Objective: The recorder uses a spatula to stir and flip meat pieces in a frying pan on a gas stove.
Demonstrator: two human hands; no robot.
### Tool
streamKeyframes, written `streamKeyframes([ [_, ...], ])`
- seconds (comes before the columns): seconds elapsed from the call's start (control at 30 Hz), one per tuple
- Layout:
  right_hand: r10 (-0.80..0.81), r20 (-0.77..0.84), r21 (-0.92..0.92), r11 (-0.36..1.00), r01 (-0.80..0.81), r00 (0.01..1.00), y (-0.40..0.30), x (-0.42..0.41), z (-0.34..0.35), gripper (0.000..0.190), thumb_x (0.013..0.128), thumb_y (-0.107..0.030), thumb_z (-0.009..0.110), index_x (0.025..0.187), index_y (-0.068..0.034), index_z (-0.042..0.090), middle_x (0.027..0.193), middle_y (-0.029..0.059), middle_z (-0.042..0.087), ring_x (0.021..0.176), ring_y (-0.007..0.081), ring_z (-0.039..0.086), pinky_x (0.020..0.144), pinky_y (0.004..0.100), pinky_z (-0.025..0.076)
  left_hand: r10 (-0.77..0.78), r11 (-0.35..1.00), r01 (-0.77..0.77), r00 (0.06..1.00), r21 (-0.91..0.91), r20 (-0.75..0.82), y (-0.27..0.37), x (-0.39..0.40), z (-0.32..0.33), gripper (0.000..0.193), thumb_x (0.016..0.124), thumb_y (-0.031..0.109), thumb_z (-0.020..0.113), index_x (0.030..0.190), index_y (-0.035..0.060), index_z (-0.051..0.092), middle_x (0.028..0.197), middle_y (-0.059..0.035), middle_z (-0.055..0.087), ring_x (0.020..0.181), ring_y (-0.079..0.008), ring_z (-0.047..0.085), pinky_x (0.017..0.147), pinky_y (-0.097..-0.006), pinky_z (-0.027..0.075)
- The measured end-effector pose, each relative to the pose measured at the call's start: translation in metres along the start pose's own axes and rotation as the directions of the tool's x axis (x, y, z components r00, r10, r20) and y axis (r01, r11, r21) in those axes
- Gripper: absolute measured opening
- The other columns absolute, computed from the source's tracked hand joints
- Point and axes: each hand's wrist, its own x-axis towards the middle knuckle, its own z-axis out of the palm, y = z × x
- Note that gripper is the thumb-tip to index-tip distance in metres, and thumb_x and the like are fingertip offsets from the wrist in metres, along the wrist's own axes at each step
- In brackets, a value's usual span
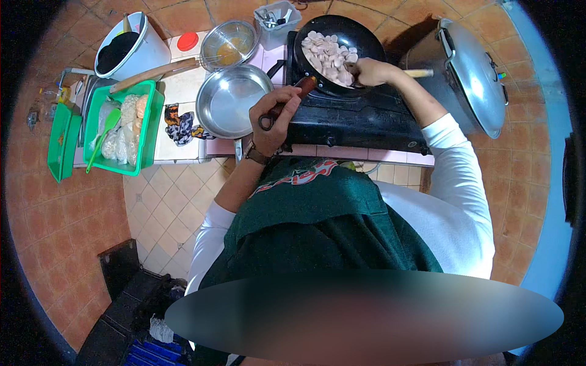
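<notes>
A black wok sits on the black gas stove, with many pale, round sliced pieces gathered on its left side. My left hand, a watch on its wrist, is closed around the wok's dark wooden handle. Over the wok's right side, my right hand grips a utensil whose light wooden handle sticks out to the right; its working end is hidden by the hand and the pieces.
Left of the stove are a steel pan, a wire strainer, a crumpled patterned cloth and a green basket of bagged food. A white bucket stands behind the basket, a utensil container behind the pan, a large lidded pot on the right.
</notes>
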Motion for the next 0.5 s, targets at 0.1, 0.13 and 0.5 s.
streamKeyframes([
  [0.1, 0.128, -0.055, 0.344, 0.933, -0.102, 0.990, -0.030, 0.013, 0.008, 0.015, 0.083, -0.008, 0.055, 0.085, 0.003, 0.065, 0.067, 0.0120, 0.065, 0.053, 0.0192, 0.060, 0.048, 0.0342, 0.047, 0.031, 0.999, -0.031, 0.999, -0.008, -0.007, -0.001, -0.003, -0.001, 0.002, 0.085, -0.002, 0.067, 0.086, -0.0028, 0.065, 0.094, -0.0127, 0.070, 0.093, -0.0193, 0.067, 0.083, -0.0308, 0.051],
  [0.13, 0.156, -0.088, 0.411, 0.905, -0.107, 0.984, -0.050, 0.006, 0.003, 0.014, 0.087, -0.009, 0.055, 0.078, -0.001, 0.063, 0.057, 0.0033, 0.056, 0.043, 0.0115, 0.050, 0.038, 0.0294, 0.038, 0.052, 0.999, -0.052, 0.999, -0.010, -0.004, -0.001, -0.003, -0.001, 0.002, 0.085, -0.002, 0.067, 0.086, -0.0029, 0.065, 0.094, -0.0124, 0.070, 0.093, -0.0192, 0.067, 0.083, -0.0308, 0.051],
  [0.5, 0.363, -0.115, 0.779, 0.611, -0.142, 0.925, 0.010, 0.035, 0.003, 0.027, 0.094, -0.020, 0.061, 0.073, -0.004, 0.061, 0.057, 0.0007, 0.055, 0.045, 0.0097, 0.049, 0.041, 0.0254, 0.039, 0.034, 0.999, -0.034, 0.999, 0.006, 0.016, -0.002, -0.002, -0.003, 0.001, 0.086, -0.003, 0.066, 0.086, -0.0024, 0.065, 0.093, -0.0123, 0.070, 0.093, -0.0194, 0.067, 0.082, -0.0304, 0.051],
])
